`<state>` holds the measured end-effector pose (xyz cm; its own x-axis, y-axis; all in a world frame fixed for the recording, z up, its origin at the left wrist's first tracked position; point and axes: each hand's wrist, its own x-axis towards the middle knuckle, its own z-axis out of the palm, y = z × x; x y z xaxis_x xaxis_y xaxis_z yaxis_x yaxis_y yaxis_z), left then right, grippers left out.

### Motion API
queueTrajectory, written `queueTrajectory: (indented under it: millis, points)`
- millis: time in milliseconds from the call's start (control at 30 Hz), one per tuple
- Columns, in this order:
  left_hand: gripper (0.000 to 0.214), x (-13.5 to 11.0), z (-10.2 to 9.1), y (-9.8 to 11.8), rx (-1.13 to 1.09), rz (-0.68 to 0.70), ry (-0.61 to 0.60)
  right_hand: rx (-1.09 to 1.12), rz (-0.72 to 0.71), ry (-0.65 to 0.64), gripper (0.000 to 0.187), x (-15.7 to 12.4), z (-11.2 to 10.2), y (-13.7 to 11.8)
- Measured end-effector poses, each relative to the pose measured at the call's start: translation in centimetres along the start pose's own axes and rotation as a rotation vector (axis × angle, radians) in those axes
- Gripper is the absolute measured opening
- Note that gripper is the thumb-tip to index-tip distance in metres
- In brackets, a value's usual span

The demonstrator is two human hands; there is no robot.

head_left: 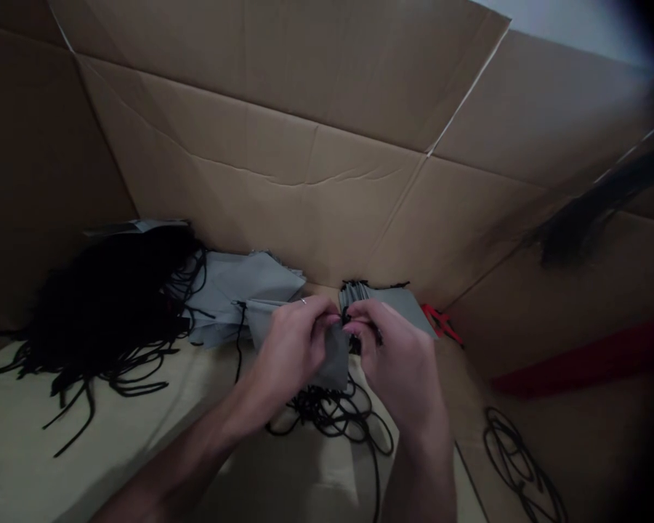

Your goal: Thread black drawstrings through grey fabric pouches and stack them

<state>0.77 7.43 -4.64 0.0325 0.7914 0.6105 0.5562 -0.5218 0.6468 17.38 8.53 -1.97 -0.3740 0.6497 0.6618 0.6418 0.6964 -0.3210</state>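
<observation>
A grey fabric pouch [333,363] hangs between my hands, with a black cord at its top left corner. My left hand [291,338] is closed in a pinch at the pouch's upper edge and wears a thin ring. Close by on the right, my right hand [397,356] pinches at the pouch's top right corner, where a bit of black cord shows between the fingertips. Below both hands lies a loose tangle of black cord [327,414]. What exactly the right fingertips grip is partly hidden.
A big heap of black cords [109,305] lies at left, beside a pile of grey fabric pieces [240,280]. Behind my right hand sits a stack of grey pouches [397,301], near scissors with red handles [441,323]. Cardboard walls [305,160] surround the work surface. Coiled cord [517,457] lies at right.
</observation>
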Motion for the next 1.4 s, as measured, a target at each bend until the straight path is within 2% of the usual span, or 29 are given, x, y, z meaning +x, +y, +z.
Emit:
queueTrajectory:
  millis: [133, 233, 367, 433, 500, 600, 667, 700, 767, 833, 900, 1000, 1067, 1200, 1233, 1400]
  points:
    - [0.02, -0.1, 0.1, 0.2, -0.01, 0.016, -0.005, 0.032, 0.049, -0.035, 0.016, -0.2, -0.9, -0.1]
    - [0.015, 0.0, -0.6, 0.7, -0.059, -0.015, -0.054, 0.18, 0.152, -0.053, 0.001, -0.3, -2.5, 0.7]
    - [0.016, -0.2, -2.0, 1.9, -0.212, 0.023, -0.134, 0.344, 0.302, 0.195, 0.028, -0.5, -3.5, 3.9]
    - [0.015, -0.6, -2.3, 2.4, -0.258, 0.092, -0.171, 0.361, 0.366, 0.248, 0.04, -0.3, -3.0, 5.4]
    - [0.014, -1.0, -2.3, 2.7, -0.293, 0.13, -0.245, 0.452, 0.406, 0.212, 0.051, -0.1, -2.3, 6.3]
    - [0.013, -1.2, -1.8, 2.6, -0.328, 0.093, -0.386, 0.669, 0.442, 0.086, 0.055, 0.2, -1.8, 6.3]
    - [0.015, -1.1, -1.4, 2.3, -0.356, 0.027, -0.384, 0.76, 0.461, 0.089, 0.05, 0.3, -1.8, 5.7]
    - [0.015, -1.0, -1.1, 2.1, -0.369, -0.002, -0.338, 0.771, 0.46, 0.121, 0.046, 0.4, -1.9, 5.4]
    - [0.012, -0.8, -0.8, 1.7, -0.376, -0.033, -0.204, 0.748, 0.441, 0.171, 0.033, 0.4, -2.0, 4.6]
    - [0.024, -0.6, -0.6, 1.4, -0.321, -0.015, -0.116, 0.699, 0.41, 0.149, 0.022, 0.5, -1.8, 3.7]
    - [0.028, -0.4, -0.6, 1.2, -0.223, 0.025, -0.107, 0.69, 0.378, 0.076, 0.015, 0.6, -1.3, 2.7]
    - [0.019, -0.3, -0.8, 0.9, -0.062, 0.064, -0.093, 0.699, 0.305, -0.011, 0.011, 0.7, -0.4, 1.2]
    - [0.015, -0.4, -1.0, 0.6, 0.072, 0.073, -0.074, 0.64, 0.281, -0.028, 0.013, 0.7, -0.2, 0.6]
    - [0.019, -0.5, -1.4, -0.5, 0.382, 0.02, -0.07, 0.417, 0.326, -0.039, 0.035, 0.4, -1.0, 0.7]
    - [0.021, -0.5, -1.4, -0.7, 0.411, 0.001, -0.06, 0.369, 0.324, -0.041, 0.035, 0.3, -1.4, 0.8]
    - [0.027, -0.3, -1.3, -1.1, 0.215, 0.043, -0.11, 0.259, 0.182, 0.004, 0.016, 0.0, -2.2, 1.3]
